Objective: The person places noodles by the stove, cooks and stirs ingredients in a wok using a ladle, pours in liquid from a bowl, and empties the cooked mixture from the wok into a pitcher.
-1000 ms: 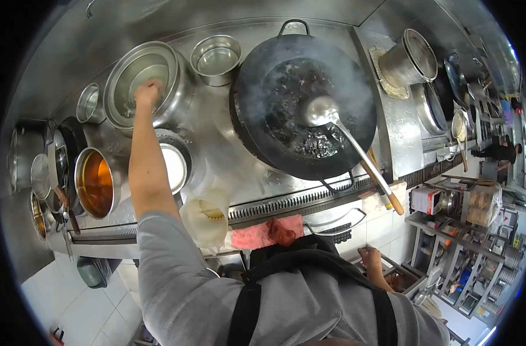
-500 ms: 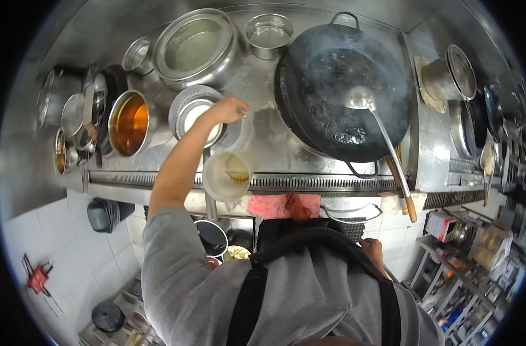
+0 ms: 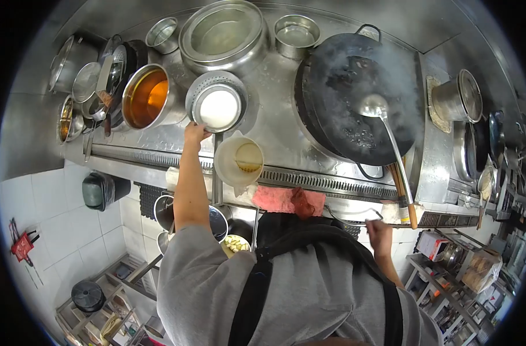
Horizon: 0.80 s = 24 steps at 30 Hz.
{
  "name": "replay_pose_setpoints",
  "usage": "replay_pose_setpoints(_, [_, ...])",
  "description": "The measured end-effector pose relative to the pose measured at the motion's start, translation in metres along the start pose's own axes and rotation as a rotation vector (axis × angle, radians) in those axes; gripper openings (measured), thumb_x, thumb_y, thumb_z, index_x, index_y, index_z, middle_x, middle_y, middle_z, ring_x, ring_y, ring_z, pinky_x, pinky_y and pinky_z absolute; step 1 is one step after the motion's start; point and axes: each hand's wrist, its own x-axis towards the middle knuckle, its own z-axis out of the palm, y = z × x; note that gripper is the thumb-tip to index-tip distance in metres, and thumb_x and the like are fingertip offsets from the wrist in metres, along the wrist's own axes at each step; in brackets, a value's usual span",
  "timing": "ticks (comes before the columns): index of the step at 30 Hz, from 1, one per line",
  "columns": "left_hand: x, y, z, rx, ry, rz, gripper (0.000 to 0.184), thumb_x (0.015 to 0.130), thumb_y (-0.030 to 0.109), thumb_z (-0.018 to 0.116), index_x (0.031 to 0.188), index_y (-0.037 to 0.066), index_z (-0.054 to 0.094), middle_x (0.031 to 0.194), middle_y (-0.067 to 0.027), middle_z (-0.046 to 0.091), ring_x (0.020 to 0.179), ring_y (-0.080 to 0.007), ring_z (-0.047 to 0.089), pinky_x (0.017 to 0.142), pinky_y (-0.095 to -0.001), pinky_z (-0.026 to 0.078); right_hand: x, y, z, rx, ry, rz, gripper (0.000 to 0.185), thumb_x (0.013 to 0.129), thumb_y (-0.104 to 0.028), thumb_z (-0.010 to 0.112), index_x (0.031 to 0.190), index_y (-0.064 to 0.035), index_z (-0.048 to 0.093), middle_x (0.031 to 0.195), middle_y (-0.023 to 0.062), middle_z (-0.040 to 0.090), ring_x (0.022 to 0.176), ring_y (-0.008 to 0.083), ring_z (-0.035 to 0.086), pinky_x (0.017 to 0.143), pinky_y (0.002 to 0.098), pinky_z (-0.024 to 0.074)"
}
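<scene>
**Left hand [image 3: 198, 132] at the bowl [image 3: 221, 87]: a level, steady touch suits it**

The bowl of white contents [image 3: 220, 109] stands on the steel counter [image 3: 274, 130], with a holed strainer [image 3: 201, 86] showing around its far edge. How the two nest is unclear. The left hand is at their near-left edge, fingers bent; whether they close on a rim or only rest there, I cannot tell. Good handling here means light, even pressure, since pushing one side down could tip the bowl or slop its contents.

A long handle [image 3: 218, 190] runs toward the body just right of that hand, so a wrist clear of it avoids a knock. The plastic jug [image 3: 225, 164] stands close beside the handle and also deserves room, as does the pot of amber liquid [image 3: 171, 104] to the left.

Farther right, the wok [image 3: 326, 121] steams with a ladle [image 3: 373, 106] in it; sleeves are best held clear. The right hand [image 3: 380, 233] is near the ladle's wooden end, fingers seemingly curled; I cannot tell whether it grips anything.
</scene>
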Motion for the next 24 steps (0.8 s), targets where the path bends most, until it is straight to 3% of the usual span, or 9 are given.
replay_pose_setpoints(2, [0.0,0.001,0.013,-0.07,0.026,0.094,0.052,0.075,-0.005,0.057,0.124,-0.007,0.039,0.103,-0.024,0.061,0.084,-0.0356,0.068,0.058,-0.037,0.063,0.023,-0.007,-0.021,-0.01,0.13,0.006,0.024,0.087,-0.016,0.069,0.074,0.0034,0.065,0.061,0.0161,0.059,0.051,0.0247,0.054,0.053,0.036,0.0424])
replay_pose_setpoints(3, [-0.005,0.001,0.018,-0.084,0.033,0.079,0.052,0.076,-0.001,0.063,0.124,0.0,0.043,0.099,-0.0175,0.058,0.079,-0.0252,0.064,0.064,-0.0383,0.063,0.034,-0.016,-0.035,-0.004,0.254,-0.095,0.022,0.087,-0.016,0.069,0.076,0.0028,0.066,0.061,0.0141,0.06,0.05,0.0231,0.052,0.052,0.0354,0.0416])
replay_pose_setpoints(5, [0.003,-0.003,0.019,-0.105,0.017,0.089,0.057,0.074,-0.005,0.057,0.128,-0.001,0.039,0.099,-0.0165,0.057,0.081,-0.0257,0.063,0.061,-0.038,0.063,0.053,-0.036,-0.066,-0.097,0.294,0.038,0.016,0.087,-0.013,0.069,0.083,0.0021,0.068,0.07,0.0145,0.064,0.056,0.0217,0.056,0.053,0.0337,0.0431])
replay_pose_setpoints(7, [0.01,-0.011,0.021,-0.109,0.076,0.19,0.06,0.075,-0.004,0.054,0.133,-0.002,0.039,0.106,-0.0199,0.061,0.083,-0.0271,0.066,0.059,-0.0355,0.062,0.069,-0.005,-0.075,-0.054,0.379,-0.065,0.014,0.086,-0.012,0.069,0.092,0.0008,0.068,0.075,0.0152,0.063,0.063,0.0252,0.062,0.057,0.0365,0.0482])
replay_pose_setpoints(9, [-0.014,0.008,0.025,-0.026,0.069,0.267,0.058,0.075,-0.004,0.052,0.132,-0.005,0.039,0.114,-0.023,0.06,0.089,-0.0311,0.068,0.059,-0.0337,0.062,0.073,0.009,-0.085,-0.149,0.361,-0.03,0.027,0.082,-0.012,0.071,0.105,-0.0014,0.065,0.086,0.0167,0.063,0.076,0.0337,0.064,0.067,0.0428,0.0512])
replay_pose_setpoints(11, [-0.012,0.011,0.025,-0.041,0.081,0.232,0.06,0.076,-0.005,0.052,0.134,-0.006,0.038,0.116,-0.0221,0.059,0.083,-0.028,0.067,0.054,-0.0307,0.059,0.072,0.032,-0.087,-0.238,0.366,-0.078,0.035,0.08,-0.013,0.072,0.112,-0.0028,0.062,0.09,0.0172,0.063,0.081,0.0363,0.063,0.071,0.0448,0.0516])
replay_pose_setpoints(13, [-0.026,0.029,0.023,-0.059,0.103,0.228,0.061,0.076,-0.006,0.052,0.135,-0.006,0.036,0.116,-0.0218,0.058,0.081,-0.0265,0.067,0.052,-0.0297,0.057,0.068,0.051,-0.084,-0.335,0.246,-0.089,0.059,0.078,-0.012,0.074,0.132,-0.0074,0.051,0.105,0.0201,0.063,0.09,0.0375,0.064,0.077,0.0429,0.0527])
replay_pose_setpoints(17, [-0.059,0.067,0.023,-0.001,0.05,0.33,0.055,0.078,-0.004,0.053,0.132,-0.007,0.041,0.111,-0.0193,0.061,0.075,-0.023,0.064,0.049,-0.028,0.054,0.058,0.092,-0.077,-0.33,0.03,-0.008,0.075,0.081,-0.006,0.066,0.147,-0.0164,0.032,0.113,0.0228,0.06,0.093,0.0441,0.062,0.078,0.0491,0.0517])
replay_pose_setpoints(24, [-0.146,0.143,0.047,0.044,-0.047,0.432,0.048,0.077,-0.003,0.055,0.125,-0.008,0.049,0.104,-0.0168,0.064,0.074,-0.0199,0.064,0.048,-0.026,0.054,0.059,0.077,-0.073,-0.205,0.167,-0.247,0.068,0.084,-0.007,0.062,0.146,-0.0078,0.033,0.105,0.0251,0.062,0.078,0.045,0.062,0.069,0.0494,0.0515])
